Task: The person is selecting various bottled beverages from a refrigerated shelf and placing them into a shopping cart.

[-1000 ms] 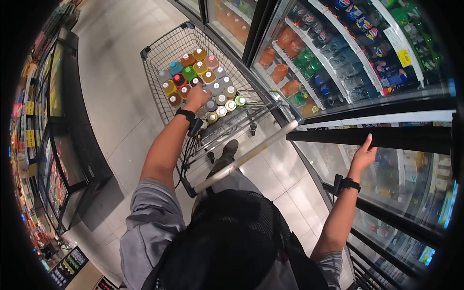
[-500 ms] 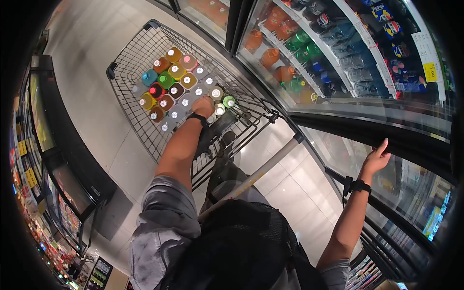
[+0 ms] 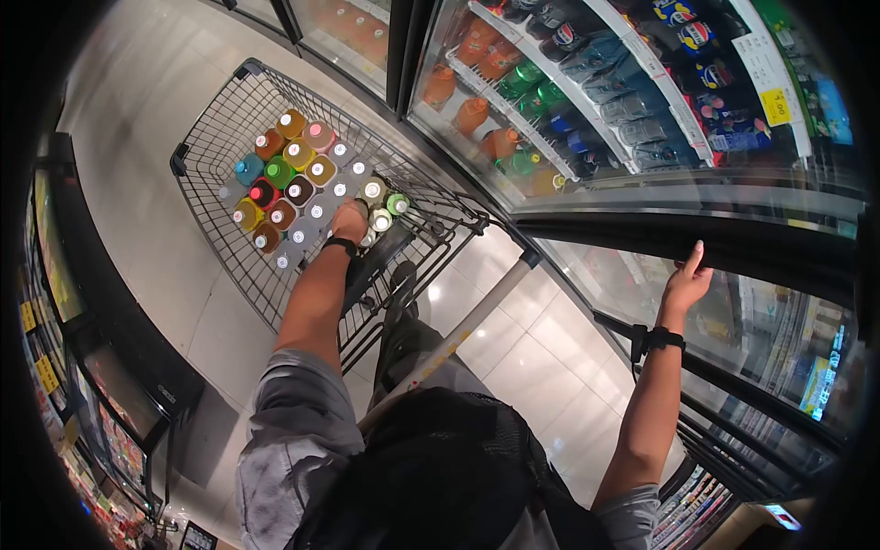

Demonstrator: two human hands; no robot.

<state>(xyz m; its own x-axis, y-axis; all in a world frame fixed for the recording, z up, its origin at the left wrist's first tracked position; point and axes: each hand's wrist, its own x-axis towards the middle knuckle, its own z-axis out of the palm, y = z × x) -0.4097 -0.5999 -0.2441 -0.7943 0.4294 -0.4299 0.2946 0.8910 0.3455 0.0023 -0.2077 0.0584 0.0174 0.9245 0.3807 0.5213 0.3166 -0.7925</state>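
From where the wearer stands, the shopping cart (image 3: 249,66) sits toward eleven o'clock, with the capped bottles (image 3: 298,156) standing packed inside. The left hand (image 3: 349,220) reaches down among them, fingers bent; I can't tell whether they pinch one. A green-capped bottle (image 3: 397,203) stands near its three o'clock. Toward two o'clock, the right hand (image 3: 687,280) is at the black door frame (image 3: 623,231), one digit extended, its hold unclear.

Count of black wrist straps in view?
2. One strap is on the left wrist, over the cart; the other strap is on the right wrist, beside the cooler door's frame.
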